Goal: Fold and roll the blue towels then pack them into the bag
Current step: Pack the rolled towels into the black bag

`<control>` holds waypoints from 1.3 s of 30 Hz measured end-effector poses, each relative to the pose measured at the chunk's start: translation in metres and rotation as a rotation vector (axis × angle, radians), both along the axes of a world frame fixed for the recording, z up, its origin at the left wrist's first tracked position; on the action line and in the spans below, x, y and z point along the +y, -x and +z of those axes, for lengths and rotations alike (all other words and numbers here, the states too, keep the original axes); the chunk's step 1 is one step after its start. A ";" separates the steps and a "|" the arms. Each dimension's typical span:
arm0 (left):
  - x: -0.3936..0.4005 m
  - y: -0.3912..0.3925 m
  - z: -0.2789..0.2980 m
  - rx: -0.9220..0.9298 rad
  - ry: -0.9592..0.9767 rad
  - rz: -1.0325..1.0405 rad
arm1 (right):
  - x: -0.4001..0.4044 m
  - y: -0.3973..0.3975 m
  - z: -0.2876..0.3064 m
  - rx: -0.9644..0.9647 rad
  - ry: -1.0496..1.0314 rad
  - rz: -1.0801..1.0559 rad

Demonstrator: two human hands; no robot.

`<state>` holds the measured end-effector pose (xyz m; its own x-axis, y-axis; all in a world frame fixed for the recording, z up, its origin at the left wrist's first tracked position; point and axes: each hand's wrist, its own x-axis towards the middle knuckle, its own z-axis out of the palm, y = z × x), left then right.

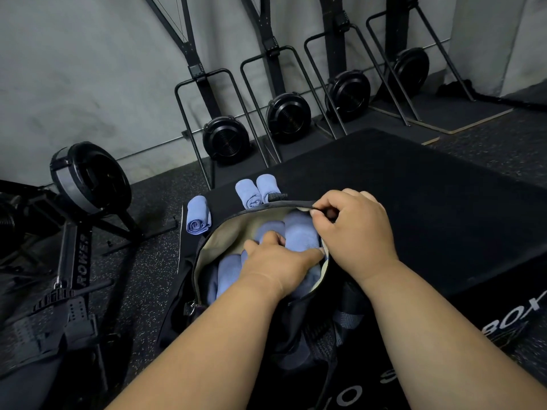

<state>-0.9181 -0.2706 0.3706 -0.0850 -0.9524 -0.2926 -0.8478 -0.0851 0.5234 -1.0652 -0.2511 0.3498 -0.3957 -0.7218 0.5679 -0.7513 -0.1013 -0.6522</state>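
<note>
We see a black mat (414,196) spread under the bag; the black bag (189,294) lies on it, mouth open, pale lining showing; inside the bag lie several rolled blue towels (299,232); our right hand (355,232) pinches the bag's far rim, fingers clenched on the edge; our left hand (275,258) reaches into the bag, fingers pressed on the towels; beyond the bag stand two rolled towels (257,190); left of the bag rests another roll (198,214).
</note>
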 end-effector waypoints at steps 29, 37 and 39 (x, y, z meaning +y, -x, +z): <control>0.001 -0.066 -0.032 0.165 0.163 0.003 | 0.028 0.005 0.022 -0.047 -0.450 0.126; 0.001 -0.064 -0.033 0.225 0.122 -0.038 | 0.035 0.002 0.029 -0.099 -0.338 0.094; -0.001 -0.063 -0.028 0.347 0.091 0.010 | 0.037 0.004 0.030 -0.071 -0.384 0.111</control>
